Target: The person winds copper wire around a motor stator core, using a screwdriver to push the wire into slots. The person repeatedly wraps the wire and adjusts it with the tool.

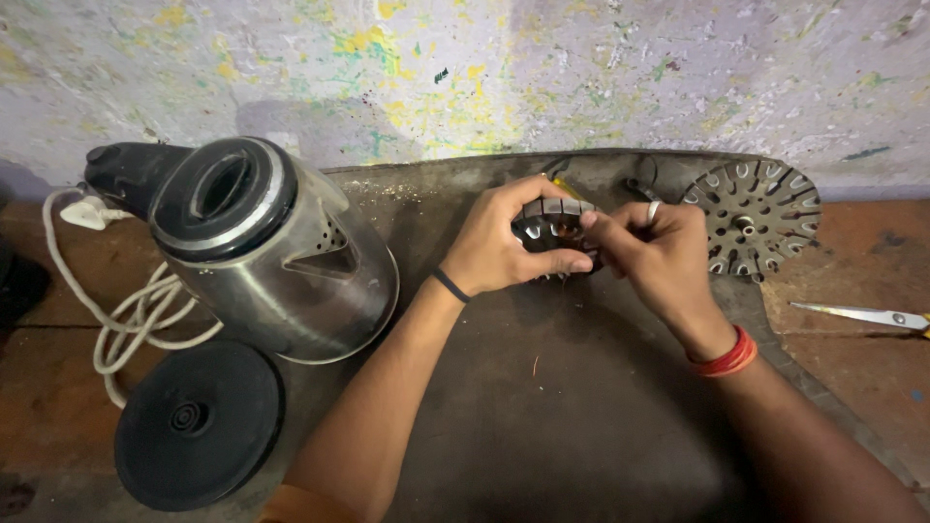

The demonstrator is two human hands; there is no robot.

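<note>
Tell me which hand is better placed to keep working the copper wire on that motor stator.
Right, probably. The left hand grips the motor stator around its rim, steadying it, while the right hand has fingertips pinched at the windings, free to work.

Dark worn mat (542, 426) on reddish floor (862, 281), steel kettle (281, 261), black round base (199, 423), white cord (126, 320), perforated metal disc (756, 215), scissors (862, 315).

Item: motor stator (554, 225), one piece. I see a small ring-shaped core of dark grey stacked metal, its outer face divided into segments, with copper-coloured windings showing inside. It is held off the dark work mat, near its far edge, tilted so the segmented rim faces me. Much of its lower half is covered, so I cannot judge the winding condition.
</note>
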